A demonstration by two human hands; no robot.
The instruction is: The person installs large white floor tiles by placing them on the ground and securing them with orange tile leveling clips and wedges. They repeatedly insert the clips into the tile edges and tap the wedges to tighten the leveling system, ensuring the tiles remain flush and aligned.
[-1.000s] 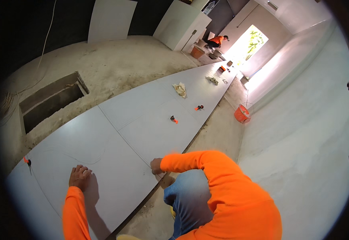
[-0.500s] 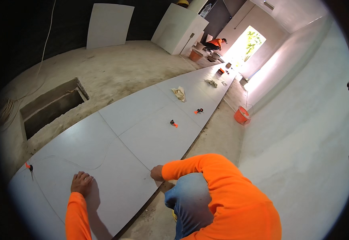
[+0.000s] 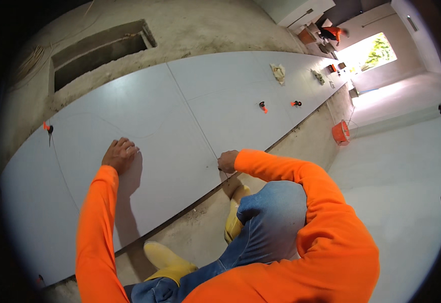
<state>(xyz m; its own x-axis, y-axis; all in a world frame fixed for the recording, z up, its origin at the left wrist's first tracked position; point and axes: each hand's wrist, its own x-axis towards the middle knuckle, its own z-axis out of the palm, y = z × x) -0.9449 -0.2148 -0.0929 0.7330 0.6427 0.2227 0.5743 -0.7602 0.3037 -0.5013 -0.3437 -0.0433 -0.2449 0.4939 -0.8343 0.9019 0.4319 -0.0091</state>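
Large pale grey tiles (image 3: 165, 126) run in a strip across the floor in front of me. My left hand (image 3: 121, 154) lies on the near tile, palm down, fingers a little bent and partly apart, holding nothing. At the joint (image 3: 196, 121) between two tiles, close to the strip's right edge, my right hand (image 3: 228, 161) has its fingers curled down. A small dark bit shows under them, too hidden to name. A thin string (image 3: 104, 120) lies loosely over the near tile, beyond my left hand.
Small orange-and-black tools (image 3: 264, 107) sit on the tiles, another (image 3: 48, 127) at the far left edge. Crumpled cloths (image 3: 278, 73) lie farther along. A rectangular floor pit (image 3: 99, 53) opens beyond the strip. An orange bucket (image 3: 340, 133) stands by the wall; a person (image 3: 333, 33) crouches far off.
My view has tilted and turned, so my yellow boots now show below. Both hands stay on the tile, the right one still at the joint near the edge.
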